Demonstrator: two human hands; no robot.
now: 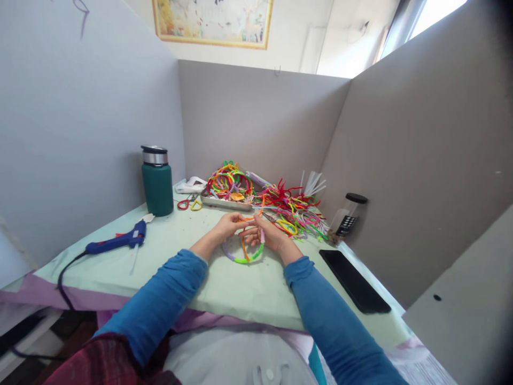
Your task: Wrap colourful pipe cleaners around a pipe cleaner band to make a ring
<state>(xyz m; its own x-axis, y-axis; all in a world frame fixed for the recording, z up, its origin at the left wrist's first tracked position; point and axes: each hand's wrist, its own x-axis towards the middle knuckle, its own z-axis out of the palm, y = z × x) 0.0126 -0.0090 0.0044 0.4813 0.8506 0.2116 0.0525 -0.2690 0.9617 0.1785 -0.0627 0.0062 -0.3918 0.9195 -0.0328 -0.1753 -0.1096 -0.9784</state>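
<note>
A ring of fuzzy pipe cleaners [242, 261], lilac on one side and green along the front, is held just above the table between my two hands. An orange pipe cleaner [245, 249] crosses it, and its free end sticks up past my right fingers. My left hand [229, 225] pinches the orange stem at the ring's far side. From the other side my right hand [264, 233] grips the same spot, thumb up and lower fingers curled inside the ring. The exact place where they join is partly hidden by my fingers.
Behind my hands stand a metal tray [226, 203] of coloured rings and a pile of loose pipe cleaners [288, 200]. At left are a blue glue gun [120, 239] and a green bottle [157, 187]. A black phone [355, 280] and a clear jar [347, 216] lie right.
</note>
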